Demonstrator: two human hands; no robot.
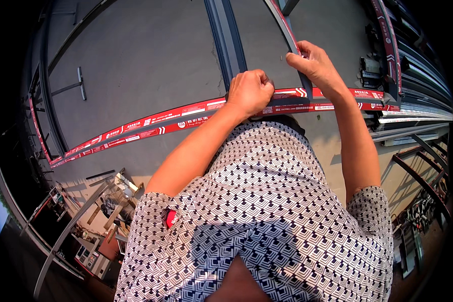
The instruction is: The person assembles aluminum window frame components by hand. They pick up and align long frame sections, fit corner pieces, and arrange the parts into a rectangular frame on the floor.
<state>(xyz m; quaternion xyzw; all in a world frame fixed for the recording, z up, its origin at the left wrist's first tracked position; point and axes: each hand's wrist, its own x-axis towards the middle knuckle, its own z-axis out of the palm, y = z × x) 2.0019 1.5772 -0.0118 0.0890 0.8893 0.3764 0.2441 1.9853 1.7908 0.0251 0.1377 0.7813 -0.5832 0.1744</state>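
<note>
A long metal frame rail (196, 109) with red printed protective film runs across in front of my waist. My left hand (249, 94) rests on it, fingers curled closed beside the near end of a wide dark grey profile (225, 35). Whatever those fingers may hold is hidden. Further right, my right hand (318, 69) is closed with thumb and fingers around a narrow metal strip (286, 26), which also carries red film. The strip's lower end meets the rail just below that hand.
More red-filmed framing (387, 38) rises at the right, beside stacked long metal profiles (423, 80). Dark frame bars (44, 95) stand at the left. A small T-shaped metal piece (81, 83) lies on the grey floor. Tools and scraps (116, 201) clutter the lower left; a dark rack (423, 176) stands lower right.
</note>
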